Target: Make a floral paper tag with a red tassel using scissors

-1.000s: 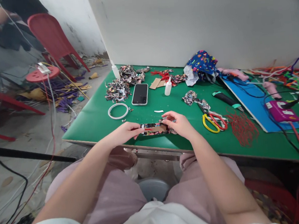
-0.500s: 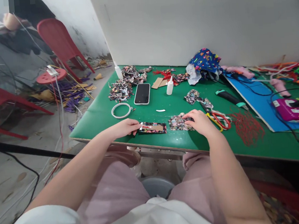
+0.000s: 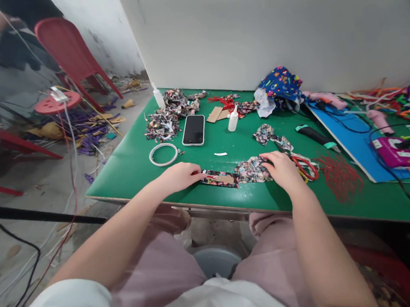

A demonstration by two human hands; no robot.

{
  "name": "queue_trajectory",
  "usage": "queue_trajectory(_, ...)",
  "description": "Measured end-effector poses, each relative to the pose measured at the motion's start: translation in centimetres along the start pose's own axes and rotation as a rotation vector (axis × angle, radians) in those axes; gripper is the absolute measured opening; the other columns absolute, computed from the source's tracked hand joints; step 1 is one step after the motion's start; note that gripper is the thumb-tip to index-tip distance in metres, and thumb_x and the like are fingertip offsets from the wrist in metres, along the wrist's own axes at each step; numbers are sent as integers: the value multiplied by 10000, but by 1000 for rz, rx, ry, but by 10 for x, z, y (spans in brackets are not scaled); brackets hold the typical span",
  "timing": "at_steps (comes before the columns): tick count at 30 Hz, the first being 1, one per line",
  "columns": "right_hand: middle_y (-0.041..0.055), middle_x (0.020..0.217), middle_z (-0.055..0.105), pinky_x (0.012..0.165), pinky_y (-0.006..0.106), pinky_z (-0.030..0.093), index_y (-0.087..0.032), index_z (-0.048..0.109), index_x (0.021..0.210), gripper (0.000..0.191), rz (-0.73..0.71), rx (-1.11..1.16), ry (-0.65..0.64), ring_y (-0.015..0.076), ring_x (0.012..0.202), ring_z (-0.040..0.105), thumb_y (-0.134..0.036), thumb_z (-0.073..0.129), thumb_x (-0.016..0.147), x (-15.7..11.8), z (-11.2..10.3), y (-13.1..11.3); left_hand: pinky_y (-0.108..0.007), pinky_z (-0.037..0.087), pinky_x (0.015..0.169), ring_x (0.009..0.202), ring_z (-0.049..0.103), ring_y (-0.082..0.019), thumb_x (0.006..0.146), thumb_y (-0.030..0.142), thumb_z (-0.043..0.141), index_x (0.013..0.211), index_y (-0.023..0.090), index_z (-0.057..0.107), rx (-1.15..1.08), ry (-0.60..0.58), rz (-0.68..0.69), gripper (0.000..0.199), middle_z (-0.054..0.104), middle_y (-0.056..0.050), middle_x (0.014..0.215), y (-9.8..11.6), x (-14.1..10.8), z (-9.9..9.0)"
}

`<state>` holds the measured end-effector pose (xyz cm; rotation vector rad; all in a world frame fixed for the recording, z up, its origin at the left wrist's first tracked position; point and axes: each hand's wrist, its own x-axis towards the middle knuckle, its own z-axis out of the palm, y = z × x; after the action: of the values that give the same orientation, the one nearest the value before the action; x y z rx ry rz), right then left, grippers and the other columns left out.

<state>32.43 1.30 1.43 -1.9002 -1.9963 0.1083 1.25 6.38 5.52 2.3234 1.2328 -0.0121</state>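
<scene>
My left hand [image 3: 183, 178] is closed on the left end of a dark floral fabric strip [image 3: 236, 183]. A narrow brown cardboard piece [image 3: 225, 179] lies on that strip, with a bit of red and white beside it. To its right, a lighter floral fabric piece [image 3: 251, 170] lies with its left edge up against the strip; whether they overlap I cannot tell. My right hand [image 3: 280, 166] pinches the right end of this piece, the thumb below and fingers on top. Just right of that hand are red-handled scissors [image 3: 307, 166], partly hidden by it.
On the green table [image 3: 129, 178] are a phone [image 3: 193, 130], a white glue bottle [image 3: 232, 121], a tape ring [image 3: 163, 155], floral scraps [image 3: 163, 123], a cutter [image 3: 315, 136], red threads [image 3: 342, 178] and a purple box [image 3: 396, 151]. A red chair [image 3: 65, 51] stands at left.
Both hands have shifted slightly to the right. The dark strip and the lighter floral piece have moved right with them, and the gap between the two pieces has closed.
</scene>
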Motion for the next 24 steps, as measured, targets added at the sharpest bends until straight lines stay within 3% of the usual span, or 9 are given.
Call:
queue_trajectory(6, 107, 891, 637, 795, 397, 448, -168, 679, 968, 269, 58, -72, 2, 246, 866, 568, -190, 454, 820, -1, 5, 7, -238, 282, 519, 594, 541, -161, 835, 424, 474, 775, 223, 608, 71, 5, 31, 249, 601, -5, 645, -12, -6, -8)
queue_trajectory(9, 118, 948, 625, 818, 409, 427, -168, 660, 1024, 289, 45, -188, 104, 256, 907, 552, -223, 444, 839, -4, -1, 5, -242, 288, 512, 614, 555, -168, 858, 417, 440, 813, 229, 603, 107, 28, 37, 253, 605, -6, 664, -22, -13, -10)
queue_trajectory(13, 89, 927, 647, 832, 374, 408, -195, 637, 948, 245, -35, -182, 226, 238, 915, 564, -296, 428, 872, 1, -10, -29, -248, 286, 497, 592, 553, -165, 865, 395, 440, 833, 236, 597, 224, 71, 21, 226, 613, -4, 680, -37, -21, -13)
queue_trajectory(17, 44, 794, 651, 636, 292, 390, -216, 562, 860, 193, -141, -73, 23, 188, 739, 588, -263, 377, 889, 18, -11, -93, -258, 298, 503, 642, 586, -189, 870, 364, 453, 865, 244, 601, 285, 113, -80, 191, 648, -9, 744, -42, -29, -18)
queue_trajectory(20, 23, 674, 618, 510, 274, 295, -205, 526, 845, 180, -211, -77, -86, 157, 579, 547, -234, 351, 876, 29, -1, -130, -276, 334, 518, 689, 600, -213, 873, 391, 452, 926, 244, 594, 328, 253, -132, 212, 653, -21, 798, -36, -36, -15)
queue_trajectory(24, 21, 713, 619, 550, 258, 338, -200, 535, 810, 240, -311, 24, -215, 143, 629, 561, -282, 332, 908, 29, 18, -143, -299, 420, 618, 752, 582, -196, 894, 354, 417, 883, 241, 611, 305, 441, 92, 225, 639, -32, 785, -16, -43, 8)
